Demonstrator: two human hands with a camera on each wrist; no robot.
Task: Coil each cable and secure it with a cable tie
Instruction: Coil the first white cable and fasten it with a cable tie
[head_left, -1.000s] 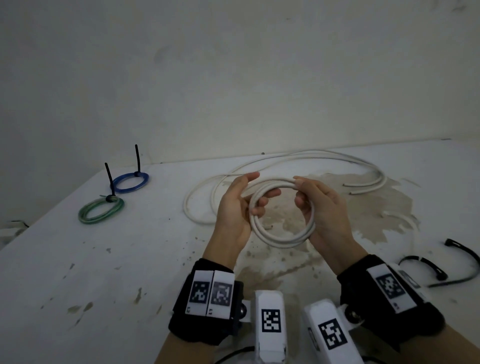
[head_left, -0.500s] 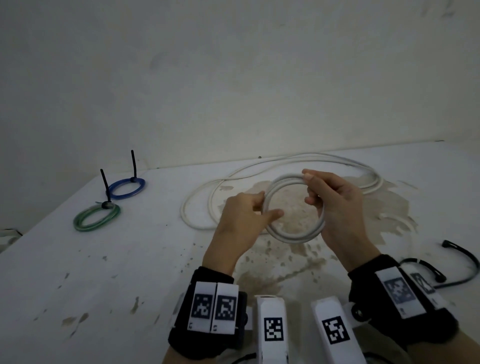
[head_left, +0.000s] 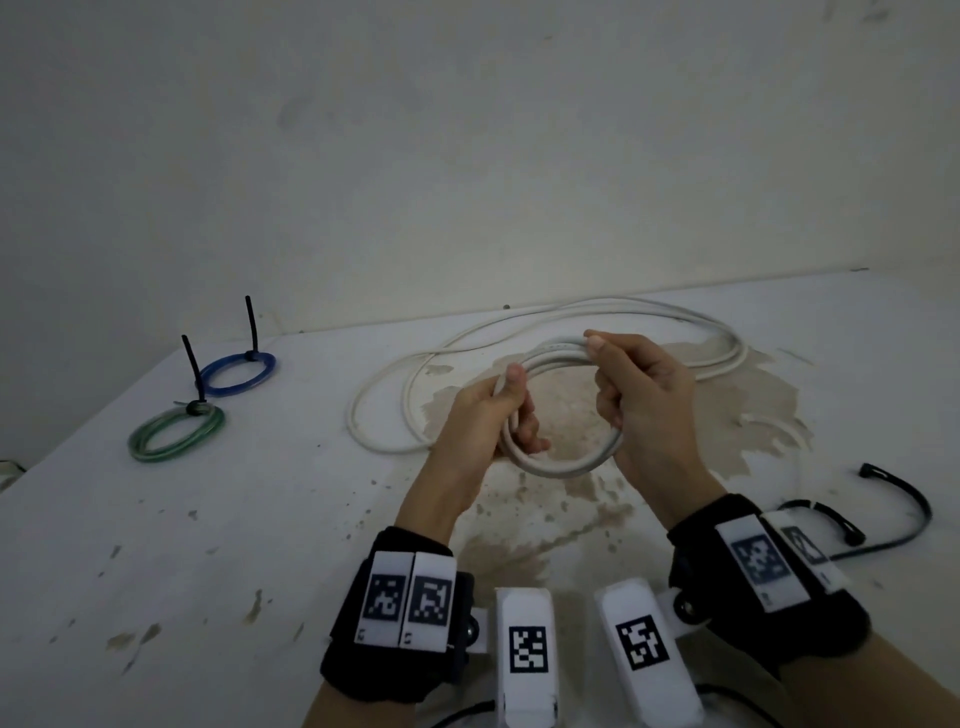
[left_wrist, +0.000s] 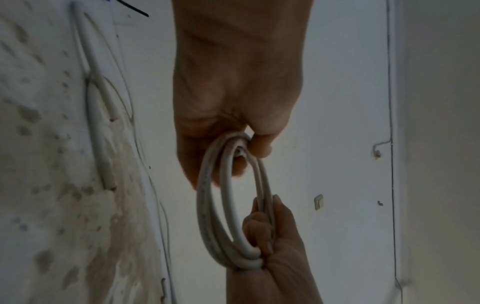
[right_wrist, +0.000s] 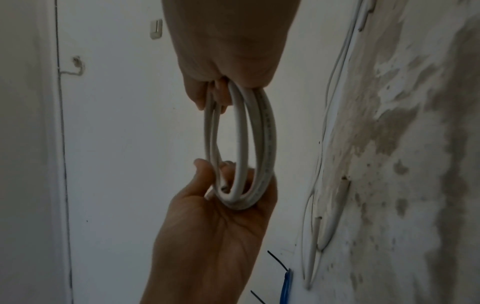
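Observation:
A white cable coil of several turns hangs above the stained table, held by both hands. My left hand grips the ring's left side, thumb on top and fingers curled through the loop. My right hand grips the right side, its thumb pressing the upper strands. In the left wrist view the coil runs from my left hand down to the right hand. In the right wrist view a cut cable end shows inside the coil near the left hand.
Long loose white cables loop across the table behind the hands. A blue coil and a green coil, each tied with a black tie, lie far left. Loose black cable ties lie at the right, near my right wrist.
Both hands shifted their hold on the white coil. The left hand went from a loose pinch to fingers curled through the ring, and the right thumb moved along the top strands.

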